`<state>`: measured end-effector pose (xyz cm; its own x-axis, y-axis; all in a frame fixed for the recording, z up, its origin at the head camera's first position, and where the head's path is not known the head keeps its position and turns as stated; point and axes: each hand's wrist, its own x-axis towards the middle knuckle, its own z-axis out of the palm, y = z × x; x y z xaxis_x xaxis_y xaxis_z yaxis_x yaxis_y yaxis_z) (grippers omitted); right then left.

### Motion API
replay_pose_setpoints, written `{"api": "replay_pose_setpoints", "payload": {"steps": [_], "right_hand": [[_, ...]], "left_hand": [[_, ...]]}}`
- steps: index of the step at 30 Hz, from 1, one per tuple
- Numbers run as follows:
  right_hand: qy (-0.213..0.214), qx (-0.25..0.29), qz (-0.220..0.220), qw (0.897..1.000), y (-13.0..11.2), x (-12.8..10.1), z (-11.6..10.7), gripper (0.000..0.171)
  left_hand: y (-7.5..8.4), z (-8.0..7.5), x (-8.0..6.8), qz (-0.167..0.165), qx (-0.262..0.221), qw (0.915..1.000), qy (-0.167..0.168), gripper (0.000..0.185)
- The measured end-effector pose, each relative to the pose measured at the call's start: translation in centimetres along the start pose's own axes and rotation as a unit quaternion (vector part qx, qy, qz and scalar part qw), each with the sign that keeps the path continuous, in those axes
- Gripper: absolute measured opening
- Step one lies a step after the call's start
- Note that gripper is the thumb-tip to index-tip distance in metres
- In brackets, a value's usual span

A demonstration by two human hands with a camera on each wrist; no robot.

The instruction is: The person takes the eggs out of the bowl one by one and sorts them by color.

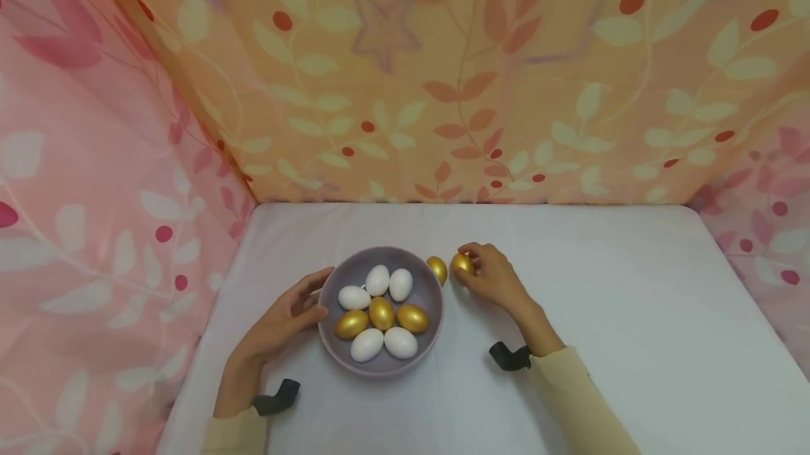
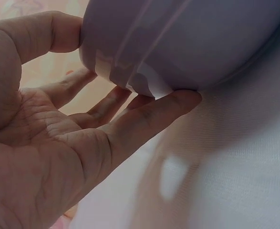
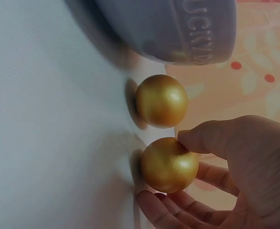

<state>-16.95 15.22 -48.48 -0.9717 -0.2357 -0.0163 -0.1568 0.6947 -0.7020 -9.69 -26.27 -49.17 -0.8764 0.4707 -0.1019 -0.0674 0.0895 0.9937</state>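
The right hand (image 3: 235, 176) pinches a gold egg (image 3: 170, 164) between thumb and fingertips on the white desk (image 3: 49, 133) — a second gold egg (image 3: 161, 100) stands just beside it, untouched, close under the grey bowl (image 3: 178, 28).

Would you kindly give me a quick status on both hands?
Left hand steadies bowl. Right hand pinches gold egg on table. Second gold egg sits between it and bowl.

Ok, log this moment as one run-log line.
left hand: steadies bowl | right hand: pinches gold egg on table | second gold egg: beside bowl | bowl: five white, three gold eggs
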Motion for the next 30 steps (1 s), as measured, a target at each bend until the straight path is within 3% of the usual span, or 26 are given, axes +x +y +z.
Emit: {"api": "replay_pose_setpoints", "payload": {"steps": [16, 23, 30], "right_hand": [[0.004, 0.024, 0.014, 1.000, -0.4, -1.1, -0.1, 0.061], [0.023, 0.016, -0.034, 0.999, -2.2, -1.7, -1.5, 0.058], [0.017, 0.004, -0.077, 0.997, -4.5, -1.7, -2.9, 0.055]], "left_hand": [[0.4, -0.2, -0.2, -0.022, 0.017, 0.9996, 0.005, 0.067], [0.2, -0.2, -0.4, -0.029, 0.031, 0.9990, 0.010, 0.067], [0.1, -0.1, -0.1, -0.020, 0.038, 0.9990, 0.015, 0.068]]}}
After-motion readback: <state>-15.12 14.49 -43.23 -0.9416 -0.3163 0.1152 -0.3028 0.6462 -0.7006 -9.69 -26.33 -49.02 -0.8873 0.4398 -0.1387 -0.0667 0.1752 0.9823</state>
